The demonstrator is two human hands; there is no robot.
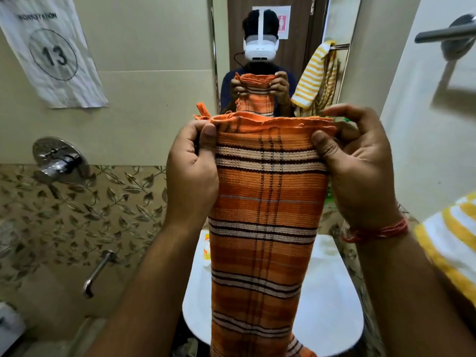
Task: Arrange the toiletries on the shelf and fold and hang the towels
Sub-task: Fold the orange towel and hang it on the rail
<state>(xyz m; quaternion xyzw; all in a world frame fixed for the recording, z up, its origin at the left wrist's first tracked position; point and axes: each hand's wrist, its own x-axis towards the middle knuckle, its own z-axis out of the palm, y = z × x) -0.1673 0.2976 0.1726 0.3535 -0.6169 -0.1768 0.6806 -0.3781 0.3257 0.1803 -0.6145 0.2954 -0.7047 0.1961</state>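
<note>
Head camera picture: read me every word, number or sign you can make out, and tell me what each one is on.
"WORKSTATION": blurred but legible, at the top of the white paper sheet taped to the wall.
"13": inside a circle on that same sheet.
Pink-and-white sign on the door, seen in the mirror: a figure symbol, any words too small to read.
Orange-and-white packet on the sink behind the orange towel: print too blurred to read.

- The towel [265, 202] hangs between the left hand [192, 173] and the right hand [360, 171], before the mirror [270, 60].
- The basin [332, 318] lies below it.
- The tap [58, 163] is on the left wall.
</note>
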